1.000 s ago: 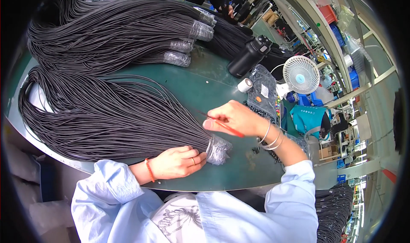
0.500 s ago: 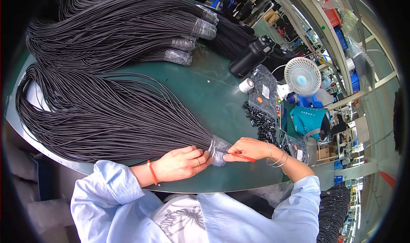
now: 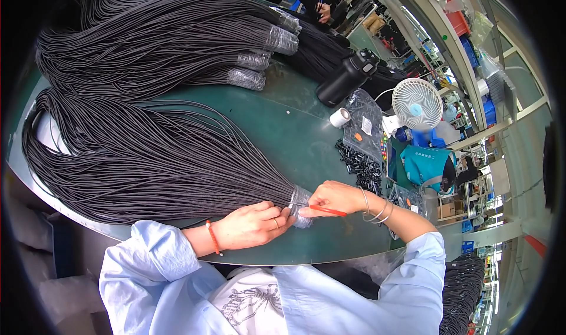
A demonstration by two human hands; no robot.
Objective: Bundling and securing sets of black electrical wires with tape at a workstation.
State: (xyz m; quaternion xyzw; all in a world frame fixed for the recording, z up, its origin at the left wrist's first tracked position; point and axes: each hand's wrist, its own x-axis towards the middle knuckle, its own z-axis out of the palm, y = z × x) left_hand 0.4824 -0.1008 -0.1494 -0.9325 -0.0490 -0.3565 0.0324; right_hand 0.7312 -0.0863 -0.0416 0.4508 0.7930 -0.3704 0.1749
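Green table [image 3: 318,149] curves across a busy workshop. At its left edge, the near bundle [image 3: 147,176] of black cords bends round in a loop, its strands fanning rightward and drawing together; farther back lie more bundles [image 3: 165,43] with their ends wrapped in clear film.

Next comes the left hand [image 3: 257,224], over the cords' near side, its fingers curled and their tips against the near bundle's wrapped end [image 3: 301,195]. Whether that grip pinches the film or merely steadies it, I cannot tell. Just right of it, the right hand [image 3: 337,197] has its grip closed round a red-handled tool [image 3: 331,210], the fingertips at the wrap; the tool's working tip is hidden.

The step in hand looks like working on this film, perhaps cutting or loosening it. The next move seems to call for a steady left hand and a careful tip, clear of the fingers and the cords beneath.

Rightward sit a black bottle [image 3: 346,78], a white roll [image 3: 339,117], loose black parts [image 3: 361,167] and a white fan [image 3: 417,103].
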